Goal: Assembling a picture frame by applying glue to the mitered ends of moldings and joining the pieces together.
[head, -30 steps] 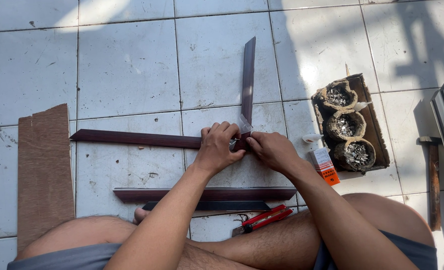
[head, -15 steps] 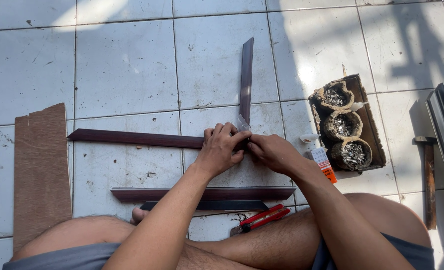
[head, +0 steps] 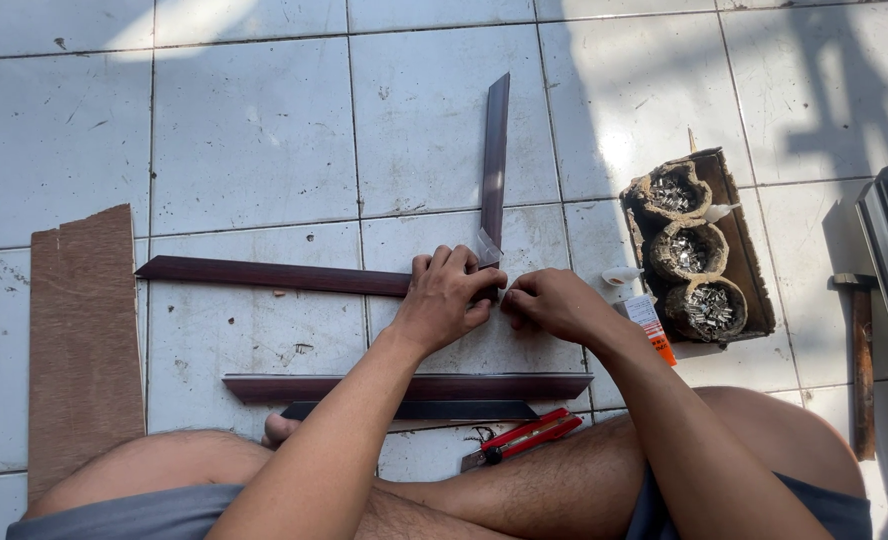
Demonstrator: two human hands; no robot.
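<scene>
Two dark brown mitred frame strips meet at a corner on the tiled floor. One strip (head: 264, 275) lies flat to the left, the other (head: 493, 165) runs away from me. My left hand (head: 446, 298) presses down on the corner joint, fingers curled over it. Just to the right of that joint, my right hand (head: 554, 302) has its fingertips pinched against the same corner. The joint itself is hidden under my fingers.
Two more dark strips (head: 409, 388) lie by my crossed legs, with a red cutter (head: 524, 437) next to them. A brown board (head: 84, 340) lies at the left. A wooden tray (head: 739, 240) holds three cups of metal fasteners; a glue tube (head: 649, 320) and hammer (head: 861, 355) sit to the right.
Both hands stay on the corner joint. The strips have not visibly moved; only the view shifted slightly.
</scene>
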